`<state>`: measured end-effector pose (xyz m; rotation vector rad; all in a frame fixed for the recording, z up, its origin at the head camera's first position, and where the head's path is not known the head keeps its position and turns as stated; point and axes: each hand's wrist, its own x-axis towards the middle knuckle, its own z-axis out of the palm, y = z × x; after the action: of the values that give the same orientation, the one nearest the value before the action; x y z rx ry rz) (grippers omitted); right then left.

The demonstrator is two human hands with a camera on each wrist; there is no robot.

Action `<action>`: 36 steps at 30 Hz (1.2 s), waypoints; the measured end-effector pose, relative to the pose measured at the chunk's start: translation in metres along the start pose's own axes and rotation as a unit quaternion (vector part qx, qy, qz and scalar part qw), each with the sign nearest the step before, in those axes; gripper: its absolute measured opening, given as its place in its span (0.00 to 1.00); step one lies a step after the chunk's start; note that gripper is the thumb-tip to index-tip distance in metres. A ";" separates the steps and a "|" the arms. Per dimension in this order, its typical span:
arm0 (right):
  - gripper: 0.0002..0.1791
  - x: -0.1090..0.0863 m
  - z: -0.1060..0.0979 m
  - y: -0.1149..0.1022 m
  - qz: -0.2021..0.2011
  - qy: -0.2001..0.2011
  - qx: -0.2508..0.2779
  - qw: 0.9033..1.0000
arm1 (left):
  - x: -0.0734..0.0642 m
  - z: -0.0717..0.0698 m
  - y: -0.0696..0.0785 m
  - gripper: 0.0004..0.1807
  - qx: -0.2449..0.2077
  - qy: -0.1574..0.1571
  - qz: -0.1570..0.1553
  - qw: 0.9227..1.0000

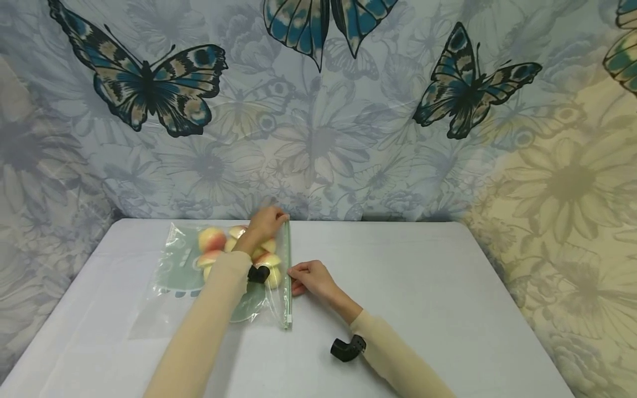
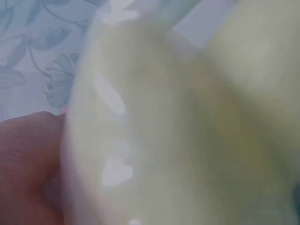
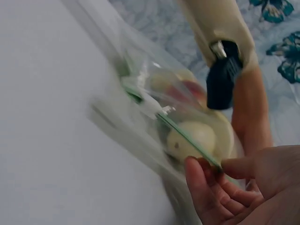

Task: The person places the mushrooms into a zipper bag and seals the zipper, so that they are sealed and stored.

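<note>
A clear zip bag (image 1: 149,315) with a green print lies on the table, holding several yellow-and-red fruits (image 1: 212,239), perhaps peaches or apples. Its green zip strip (image 1: 287,298) runs along the right edge, with a white slider (image 3: 150,105) near the closer end. My left hand (image 1: 267,222) reaches across the bag and grips the strip's far corner. Farther down the strip, my right hand (image 1: 316,281) pinches it between thumb and fingers, plain in the right wrist view. Pale yellow fruit (image 2: 140,122) under shiny plastic fills most of the left wrist view, blurred.
The white table (image 1: 423,287) reaches the butterfly-patterned cloth (image 1: 318,166) behind it, with patterned cloth at both sides too. A black wrist camera (image 1: 348,349) sits at the right sleeve and another black camera (image 1: 259,274) at the left, above the bag.
</note>
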<state>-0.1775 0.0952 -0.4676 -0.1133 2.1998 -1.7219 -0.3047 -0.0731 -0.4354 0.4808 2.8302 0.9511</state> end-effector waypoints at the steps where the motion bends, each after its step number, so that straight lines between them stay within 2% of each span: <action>1: 0.14 0.005 0.000 -0.001 0.002 0.005 0.001 1.000 | -0.001 -0.001 0.001 0.23 0.007 -0.008 0.001 1.000; 8: 0.13 0.013 -0.005 0.000 0.010 0.016 0.006 1.000 | -0.019 -0.004 0.006 0.32 0.069 -0.047 0.025 0.996; 12: 0.13 0.010 -0.013 0.004 0.010 0.025 -0.001 1.000 | -0.037 0.003 0.006 0.36 0.143 -0.063 0.056 0.986; 15: 0.13 0.006 -0.019 0.006 0.012 0.028 -0.008 0.999 | -0.050 0.008 0.008 0.36 0.181 -0.050 0.071 0.980; 17: 0.13 0.004 -0.023 0.006 0.013 0.027 -0.008 1.000 | -0.059 0.008 0.009 0.36 0.190 -0.038 0.068 0.979; 24: 0.14 0.001 -0.042 0.016 0.011 0.030 0.003 0.999 | -0.085 0.005 0.000 0.37 0.172 -0.018 0.045 0.984; 29: 0.15 -0.003 -0.061 0.020 0.016 0.052 0.001 0.998 | -0.093 0.002 -0.012 0.37 0.169 -0.001 0.048 0.984; 36: 0.18 -0.018 -0.083 0.019 0.030 0.066 -0.012 0.997 | -0.102 -0.001 -0.025 0.37 0.124 0.018 0.044 0.991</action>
<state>-0.1843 0.1819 -0.4650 0.0634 2.2932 -1.7156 -0.2158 -0.1265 -0.4491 0.6268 2.9974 0.6260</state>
